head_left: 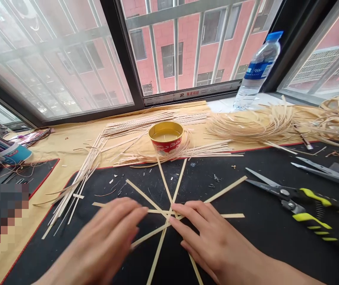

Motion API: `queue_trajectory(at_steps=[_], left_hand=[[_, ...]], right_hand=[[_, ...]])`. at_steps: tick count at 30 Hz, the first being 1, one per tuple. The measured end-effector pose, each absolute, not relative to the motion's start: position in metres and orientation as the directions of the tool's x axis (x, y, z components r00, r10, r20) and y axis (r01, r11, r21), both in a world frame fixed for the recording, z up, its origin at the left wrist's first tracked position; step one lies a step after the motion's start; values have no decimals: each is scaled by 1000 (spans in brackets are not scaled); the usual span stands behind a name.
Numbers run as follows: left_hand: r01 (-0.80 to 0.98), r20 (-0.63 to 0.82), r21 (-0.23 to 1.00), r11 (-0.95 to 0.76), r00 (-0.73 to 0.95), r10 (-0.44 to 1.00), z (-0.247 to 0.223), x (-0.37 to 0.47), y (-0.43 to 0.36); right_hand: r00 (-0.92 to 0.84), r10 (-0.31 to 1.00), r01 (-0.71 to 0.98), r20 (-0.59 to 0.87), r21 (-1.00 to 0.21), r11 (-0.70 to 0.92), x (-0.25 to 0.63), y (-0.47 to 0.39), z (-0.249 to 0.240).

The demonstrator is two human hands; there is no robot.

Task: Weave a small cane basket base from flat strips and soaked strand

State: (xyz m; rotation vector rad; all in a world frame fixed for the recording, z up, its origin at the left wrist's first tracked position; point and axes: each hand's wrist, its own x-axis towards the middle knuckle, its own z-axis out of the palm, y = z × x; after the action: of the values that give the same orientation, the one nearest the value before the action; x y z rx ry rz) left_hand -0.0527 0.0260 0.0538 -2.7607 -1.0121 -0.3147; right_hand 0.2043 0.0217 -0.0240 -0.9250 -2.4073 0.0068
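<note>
Several pale flat strips, which look like bamboo, cross in a star (165,226) on the black mat (261,249). My right hand (206,233) lies over the star's right side. Its fingers are stretched out and apart, and the index and middle fingertips press on the crossing. To the left, my left hand (107,233) hovers over the left-hand strips, slightly blurred. Its fingers lie side by side, with the thumb apart below and nothing visible between them. Parts of some strips are hidden under both hands.
Behind the star stands a red tin (167,144) with liquid. Loose strips (82,178) lie at left, coiled strips (249,124) at back right. Yellow-black pliers (290,204) and metal tweezers (326,171) rest at right. A water bottle (256,75) stands by the window.
</note>
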Motion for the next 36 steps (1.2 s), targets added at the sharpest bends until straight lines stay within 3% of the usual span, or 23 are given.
queue_trajectory(at_steps=[3, 6, 12, 18, 22, 26, 29, 31, 36], left_hand=[[518, 95, -86, -851, 855, 511, 60, -19, 30], [529, 25, -43, -847, 849, 528, 56, -10, 29], [633, 258, -436, -640, 769, 585, 12, 3, 7], [643, 284, -473, -603, 759, 586, 5, 8, -11], [609, 256, -418, -673, 791, 556, 24, -19, -11], [606, 150, -155, -780, 795, 588, 50, -28, 11], [700, 302, -332, -633, 714, 631, 52, -17, 26], [659, 296, -333, -674, 752, 589, 45, -7, 24], [635, 135, -62, -770, 770, 624, 29, -2, -5]], right_hand=[[-621, 630, 610, 465, -217, 762, 204, 19, -24], [-623, 644, 604, 444, -249, 757, 204, 17, -22], [-622, 641, 609, 450, -237, 757, 203, 17, -20], [-629, 649, 613, 429, -240, 753, 204, 18, -18], [-619, 654, 607, 434, -263, 750, 204, 17, -18], [-621, 658, 600, 425, -281, 749, 204, 18, -19], [-621, 659, 600, 424, -285, 748, 204, 18, -18], [-621, 658, 600, 426, -282, 749, 204, 18, -18], [-631, 646, 589, 429, -277, 759, 204, 18, -18]])
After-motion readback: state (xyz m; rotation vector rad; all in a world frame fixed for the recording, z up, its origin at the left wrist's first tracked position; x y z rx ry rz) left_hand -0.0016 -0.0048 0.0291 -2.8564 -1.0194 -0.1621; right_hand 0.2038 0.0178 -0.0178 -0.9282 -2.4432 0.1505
